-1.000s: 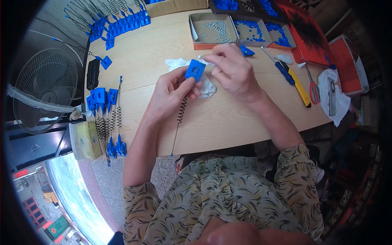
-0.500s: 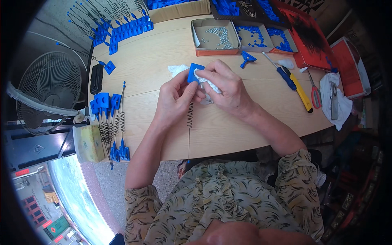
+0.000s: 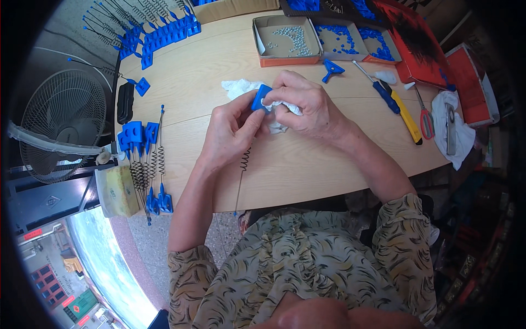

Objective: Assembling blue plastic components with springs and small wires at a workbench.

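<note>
My left hand [image 3: 233,131] pinches a blue square plastic piece [image 3: 261,97] between thumb and fingers, above the middle of the table. Below that hand hangs a dark coiled spring wire [image 3: 245,160], which ends in a small blue tip near the table's front edge; where it joins the blue piece is hidden by my fingers. My right hand [image 3: 309,107] is closed on a white cloth [image 3: 291,108] and presses it against the right side of the blue piece. More white cloth or tissue [image 3: 239,86] lies on the table behind my left hand.
Blue pieces with spring wires [image 3: 137,134] stand at the table's left, near a yellow sponge [image 3: 121,189] and a fan [image 3: 66,126]. Boxes of silvery beads [image 3: 287,41] and blue parts are behind. A screwdriver [image 3: 383,98], yellow cutter [image 3: 408,123] and scissors [image 3: 426,120] lie right.
The blue piece has turned more edge-on in my left hand, and the hanging spring wire has swung leftward. My right hand with the cloth has shifted slightly. The whole view has moved a little.
</note>
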`<state>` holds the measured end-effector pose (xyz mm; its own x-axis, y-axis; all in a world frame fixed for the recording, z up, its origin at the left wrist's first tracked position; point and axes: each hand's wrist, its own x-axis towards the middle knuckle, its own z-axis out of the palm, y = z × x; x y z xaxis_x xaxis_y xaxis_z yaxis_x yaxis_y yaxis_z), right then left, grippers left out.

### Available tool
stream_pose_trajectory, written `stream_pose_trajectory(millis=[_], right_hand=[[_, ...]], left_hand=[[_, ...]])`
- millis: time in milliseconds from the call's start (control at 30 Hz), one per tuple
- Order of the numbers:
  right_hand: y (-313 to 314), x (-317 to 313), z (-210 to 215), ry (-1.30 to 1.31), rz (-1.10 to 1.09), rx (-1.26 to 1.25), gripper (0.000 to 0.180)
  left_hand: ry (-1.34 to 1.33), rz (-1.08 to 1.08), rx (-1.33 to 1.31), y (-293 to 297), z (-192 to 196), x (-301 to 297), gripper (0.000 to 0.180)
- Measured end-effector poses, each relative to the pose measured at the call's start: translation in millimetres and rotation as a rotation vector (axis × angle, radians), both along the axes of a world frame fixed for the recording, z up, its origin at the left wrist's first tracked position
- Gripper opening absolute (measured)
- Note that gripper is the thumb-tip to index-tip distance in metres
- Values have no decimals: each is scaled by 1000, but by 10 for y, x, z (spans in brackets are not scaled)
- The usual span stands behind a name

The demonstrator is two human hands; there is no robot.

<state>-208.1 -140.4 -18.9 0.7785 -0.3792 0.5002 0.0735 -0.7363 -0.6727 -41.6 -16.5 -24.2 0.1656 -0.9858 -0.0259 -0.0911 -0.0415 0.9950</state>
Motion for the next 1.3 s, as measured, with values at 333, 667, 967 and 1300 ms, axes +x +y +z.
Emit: stream_pose_trajectory(millis=[333,667,967,1300], right_hand=[[-32,-85,88,-77,-122,-53,4],[4,-91,90,52,-171,704,11],[188,8,29,-50,-244,140,19],[31,-6,-39,-70,-156,-8,16]], left_hand=[[188,-150,88,-26,35,13,34],[187,-112,79,-50,58,-32,35],[208,-34,97,-50,35,-14,33],[275,-53,124,-50,32,30,35]])
